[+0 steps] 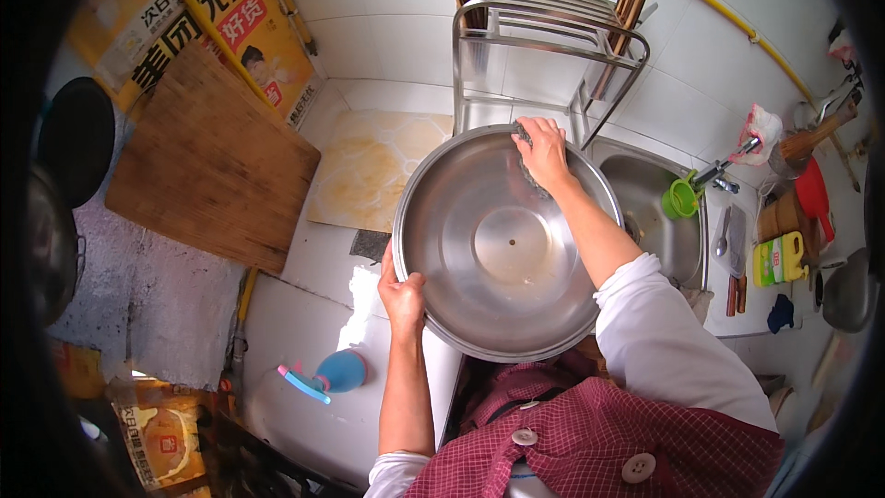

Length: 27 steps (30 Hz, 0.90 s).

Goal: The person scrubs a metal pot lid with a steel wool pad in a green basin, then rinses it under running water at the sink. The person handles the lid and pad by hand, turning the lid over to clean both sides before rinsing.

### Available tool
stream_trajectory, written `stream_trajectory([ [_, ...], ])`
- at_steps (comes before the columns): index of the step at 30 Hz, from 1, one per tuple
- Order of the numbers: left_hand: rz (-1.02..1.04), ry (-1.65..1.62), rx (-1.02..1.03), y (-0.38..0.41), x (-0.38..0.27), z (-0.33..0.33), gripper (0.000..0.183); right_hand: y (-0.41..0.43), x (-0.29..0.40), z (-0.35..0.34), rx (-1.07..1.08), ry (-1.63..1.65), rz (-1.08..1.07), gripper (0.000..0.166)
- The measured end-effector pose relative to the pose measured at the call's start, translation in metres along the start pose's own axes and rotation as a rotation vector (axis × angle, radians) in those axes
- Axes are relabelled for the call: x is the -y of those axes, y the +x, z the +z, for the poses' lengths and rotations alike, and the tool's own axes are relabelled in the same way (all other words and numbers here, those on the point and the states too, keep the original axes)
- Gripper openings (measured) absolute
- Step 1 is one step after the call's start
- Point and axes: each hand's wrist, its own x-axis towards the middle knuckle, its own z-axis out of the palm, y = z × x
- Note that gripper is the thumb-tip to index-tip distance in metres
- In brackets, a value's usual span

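Note:
A large round stainless steel basin (477,290) is tilted in front of me, its inside facing up towards the camera. My left hand (404,294) grips its rim on the left side, thumb on the inside. At the upper right of the basin, my right hand (543,152) presses a grey scouring pad (523,135) against the inner wall near the rim; the fingers cover part of the pad. A small dark hole shows in the middle of the basin's bottom.
A metal rack (553,48) with chopsticks stands behind the basin. To the right are a steel sink (657,249), a green cup (681,199), knives (736,290) and a yellow jug (780,259). Leftward lie a wooden board (214,166) and a blue spray bottle (342,371).

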Motion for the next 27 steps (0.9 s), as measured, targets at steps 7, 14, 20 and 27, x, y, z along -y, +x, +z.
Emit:
stream_trajectory([
  [7, 0.037, -0.081, 0.103, 0.009, -0.010, -0.024, 0.031, 0.033, 0.017, 0.002, -0.073, 0.266, -0.202, 0.029],
  [14, 0.235, 0.232, 0.196, 0.065, -0.105, -0.015, 0.015, 0.071, 0.074, 0.003, -0.076, 0.416, -0.408, 0.034],
  [20, 0.406, 0.568, -0.068, 0.062, -0.109, -0.016, 0.012, 0.073, 0.113, 0.009, -0.167, 0.322, -0.436, 0.041],
  [27, 0.312, 0.675, -0.109, 0.035, -0.093, -0.020, 0.012, 0.009, 0.185, 0.022, -0.052, 0.608, -0.462, 0.030],
])
